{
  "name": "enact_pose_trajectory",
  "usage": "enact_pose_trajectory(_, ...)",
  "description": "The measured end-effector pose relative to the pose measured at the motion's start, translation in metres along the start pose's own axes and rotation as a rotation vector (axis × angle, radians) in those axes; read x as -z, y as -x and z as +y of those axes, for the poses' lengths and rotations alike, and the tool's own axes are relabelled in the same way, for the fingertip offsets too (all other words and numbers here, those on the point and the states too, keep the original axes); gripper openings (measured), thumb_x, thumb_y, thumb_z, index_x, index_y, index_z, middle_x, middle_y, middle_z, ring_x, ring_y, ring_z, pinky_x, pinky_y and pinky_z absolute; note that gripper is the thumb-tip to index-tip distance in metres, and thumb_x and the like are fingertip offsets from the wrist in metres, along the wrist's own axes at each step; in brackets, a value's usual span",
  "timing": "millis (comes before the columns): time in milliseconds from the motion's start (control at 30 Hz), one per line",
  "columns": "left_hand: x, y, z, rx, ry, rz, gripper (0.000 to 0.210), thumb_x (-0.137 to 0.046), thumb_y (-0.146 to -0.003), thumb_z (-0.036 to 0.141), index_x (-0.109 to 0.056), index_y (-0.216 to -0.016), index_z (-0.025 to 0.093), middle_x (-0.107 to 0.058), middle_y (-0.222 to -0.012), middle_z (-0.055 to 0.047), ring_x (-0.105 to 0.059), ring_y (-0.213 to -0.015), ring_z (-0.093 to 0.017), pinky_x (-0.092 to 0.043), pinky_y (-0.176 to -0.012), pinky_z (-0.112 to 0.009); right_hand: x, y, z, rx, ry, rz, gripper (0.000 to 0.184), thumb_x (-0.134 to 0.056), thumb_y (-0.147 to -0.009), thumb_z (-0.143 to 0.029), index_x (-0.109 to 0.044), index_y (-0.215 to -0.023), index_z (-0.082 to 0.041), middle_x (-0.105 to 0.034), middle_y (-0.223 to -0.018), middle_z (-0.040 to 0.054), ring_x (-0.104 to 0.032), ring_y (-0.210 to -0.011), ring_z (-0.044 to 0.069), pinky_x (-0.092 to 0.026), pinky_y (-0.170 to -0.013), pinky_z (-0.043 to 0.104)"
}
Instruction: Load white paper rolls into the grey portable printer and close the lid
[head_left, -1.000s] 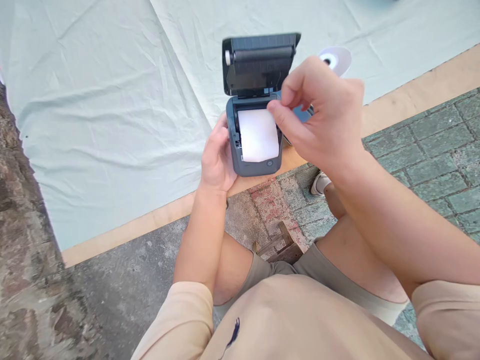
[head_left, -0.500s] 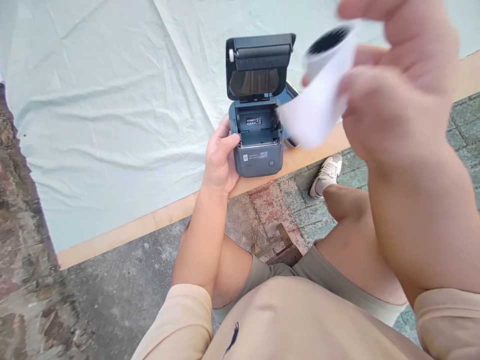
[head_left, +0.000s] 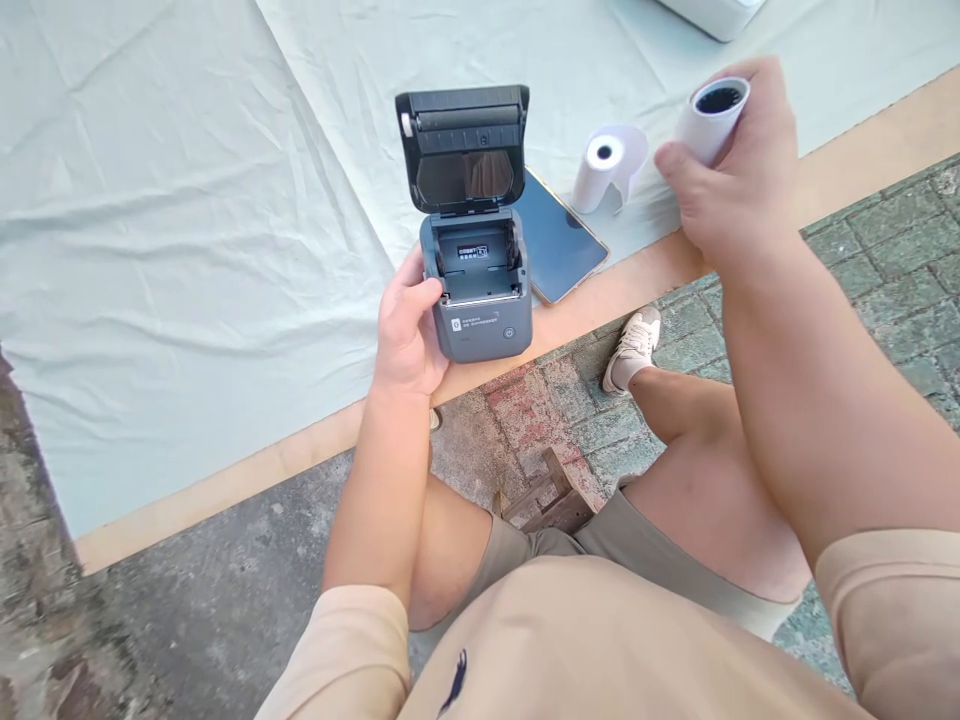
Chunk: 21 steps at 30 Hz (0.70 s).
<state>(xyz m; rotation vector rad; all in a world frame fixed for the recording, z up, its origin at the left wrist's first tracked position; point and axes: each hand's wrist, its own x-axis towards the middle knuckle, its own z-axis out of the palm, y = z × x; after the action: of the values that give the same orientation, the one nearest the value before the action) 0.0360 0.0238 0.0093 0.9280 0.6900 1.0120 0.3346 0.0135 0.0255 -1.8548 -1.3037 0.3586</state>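
A dark portable label printer (head_left: 484, 335) sits at the table's front edge with its lid (head_left: 469, 125) raised. Its paper bay looks vacant. My left hand (head_left: 405, 335) is closed around the printer's left side, thumb on the front corner. To the right, my right hand (head_left: 742, 185) grips a wide white paper roll (head_left: 701, 132), its dark hollow core facing up. The roll's far side is hidden by my fingers. Between the printer and that hand stands a narrower paper roll (head_left: 592, 190) with a loose end curling out to the right.
A dark phone or tablet (head_left: 566, 240) lies flat just right of the printer. A white object (head_left: 724, 15) is cut off at the top edge. Pale cloth (head_left: 187, 250) covers the table, leaving a bare wooden edge (head_left: 225, 495). A wooden stool (head_left: 559, 495) shows below.
My right hand has moved with its roll away from the printer, to the right and lower toward the table. The narrower roll and phone now show fully. My left hand still holds the printer.
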Motion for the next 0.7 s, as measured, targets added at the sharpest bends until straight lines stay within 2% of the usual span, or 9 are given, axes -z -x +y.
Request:
enact_pose_trajectory(67,0.0,0.0,0.0,-0.016,0.004,-0.008,0.035,-0.071,-0.083,0.047,-0.074,-0.111,0.026,-0.079,-0.104,-0.003,-0.074,-0.105,-0.027,-0.059,-0.086,-0.039,0.002,0.005,-0.005,-0.026,0.143,0.008,0.043,-0.064,-0.072,-0.013,-0.048,-0.109,-0.029,-0.066,-0.107,0.0042,-0.058,-0.099,0.023,-0.042,-0.1,0.044)
enact_pose_trajectory(133,0.001,0.0,-0.001,-0.01,0.003,-0.012,0.036,-0.072,-0.083,0.048,-0.074,-0.112,0.026,-0.079,-0.106,-0.003,-0.074,-0.104,-0.026,-0.059,-0.087,-0.039,0.006,0.009,-0.008,-0.127,0.239,-0.031,0.059,-0.063,-0.072,-0.01,-0.046,-0.126,-0.027,-0.07,-0.111,0.0057,-0.062,-0.103,0.025,-0.043,-0.099,0.046)
enact_pose_trajectory(233,0.002,-0.001,-0.001,0.002,0.014,-0.011,0.038,-0.073,-0.083,0.047,-0.074,-0.115,0.026,-0.079,-0.109,-0.003,-0.073,-0.101,-0.026,-0.059,-0.088,-0.039,0.012,0.017,-0.015,-0.098,0.258,0.03,0.076,-0.057,-0.07,-0.005,-0.04,-0.141,-0.026,-0.063,-0.135,0.0098,-0.06,-0.125,0.028,-0.04,-0.107,0.051)
enact_pose_trajectory(333,0.002,0.0,-0.001,0.001,0.045,-0.014,0.041,-0.074,-0.082,0.044,-0.073,-0.116,0.023,-0.079,-0.109,-0.004,-0.074,-0.097,-0.024,-0.06,-0.086,-0.039,0.01,0.024,-0.028,0.119,0.344,0.189,0.064,-0.066,-0.072,-0.014,-0.05,-0.133,-0.025,-0.058,-0.138,0.0116,-0.048,-0.141,0.034,-0.033,-0.113,0.059)
enact_pose_trajectory(400,0.002,0.0,-0.001,0.015,0.036,-0.028,0.04,-0.073,-0.082,0.045,-0.073,-0.117,0.024,-0.078,-0.112,-0.005,-0.075,-0.1,-0.024,-0.061,-0.087,-0.038,0.002,0.025,-0.038,0.186,0.422,0.175,0.058,-0.078,-0.072,-0.027,-0.055,-0.124,-0.024,-0.062,-0.13,0.0133,-0.042,-0.145,0.04,-0.023,-0.118,0.067)
enact_pose_trajectory(500,0.001,0.0,0.0,0.019,0.023,-0.041,0.04,-0.072,-0.084,0.044,-0.072,-0.117,0.023,-0.078,-0.115,-0.005,-0.075,-0.104,-0.025,-0.063,-0.09,-0.037,-0.016,0.02,-0.05,0.152,0.437,0.026,0.058,-0.083,-0.071,-0.034,-0.055,-0.121,-0.024,-0.069,-0.12,0.0146,-0.035,-0.15,0.041,-0.003,-0.121,0.073)
enact_pose_trajectory(567,0.001,0.001,0.0,0.01,0.033,-0.032,0.039,-0.072,-0.084,0.043,-0.072,-0.117,0.022,-0.078,-0.114,-0.006,-0.076,-0.102,-0.024,-0.064,-0.088,-0.036,-0.025,0.016,-0.054,0.08,0.397,-0.035,0.053,-0.081,-0.072,-0.03,-0.054,-0.117,-0.024,-0.071,-0.111,0.0149,-0.039,-0.146,0.038,0.0,-0.121,0.074)
enact_pose_trajectory(633,0.001,0.001,0.0,0.008,0.036,-0.021,0.039,-0.074,-0.083,0.042,-0.072,-0.116,0.022,-0.079,-0.112,-0.006,-0.076,-0.1,-0.023,-0.065,-0.086,-0.036,-0.029,0.014,-0.055,0.043,0.328,-0.011,0.048,-0.077,-0.074,-0.025,-0.052,-0.115,-0.026,-0.071,-0.102,0.012,-0.047,-0.139,0.036,0.003,-0.123,0.072)
enact_pose_trajectory(700,0.001,0.001,0.0,0.0,0.038,-0.011,0.038,-0.075,-0.082,0.043,-0.073,-0.114,0.022,-0.078,-0.109,-0.005,-0.076,-0.097,-0.022,-0.065,-0.083,-0.033,-0.027,0.013,-0.054,0.105,0.166,-0.03,0.047,-0.07,-0.079,-0.023,-0.046,-0.118,-0.028,-0.069,-0.106,0.0098,-0.048,-0.138,0.034,0.001,-0.125,0.07)
